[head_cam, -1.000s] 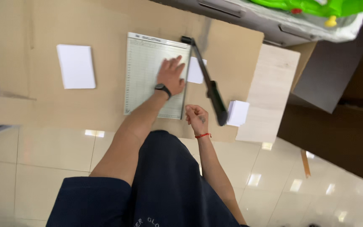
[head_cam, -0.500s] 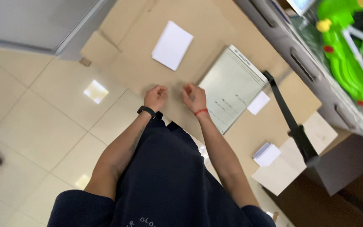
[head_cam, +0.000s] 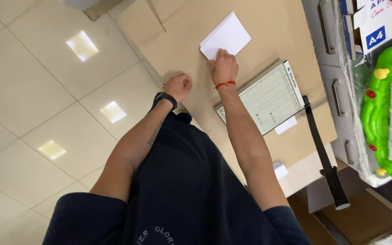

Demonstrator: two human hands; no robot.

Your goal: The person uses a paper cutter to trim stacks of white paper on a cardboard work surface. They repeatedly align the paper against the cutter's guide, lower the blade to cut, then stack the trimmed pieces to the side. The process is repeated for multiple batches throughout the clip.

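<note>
On the flattened cardboard [head_cam: 268, 27], the white paper stack [head_cam: 225, 35] is touched at its near corner by the right hand [head_cam: 224, 67], fingers curled onto the edge; a full grasp cannot be confirmed. The left hand [head_cam: 178, 86] is clenched, empty, on the cardboard. Top sheets could be fanned or creased by a one-corner pull. The paper cutter [head_cam: 268, 97] lies beside, its blade arm [head_cam: 323, 154] swung out, so a careless reach risks contact.

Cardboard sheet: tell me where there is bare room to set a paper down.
Bare cardboard lies between the white stack and the cutter, and above the left hand. Crowded: the right hand on the stack, and the cutter's handle side with its slips.
</note>
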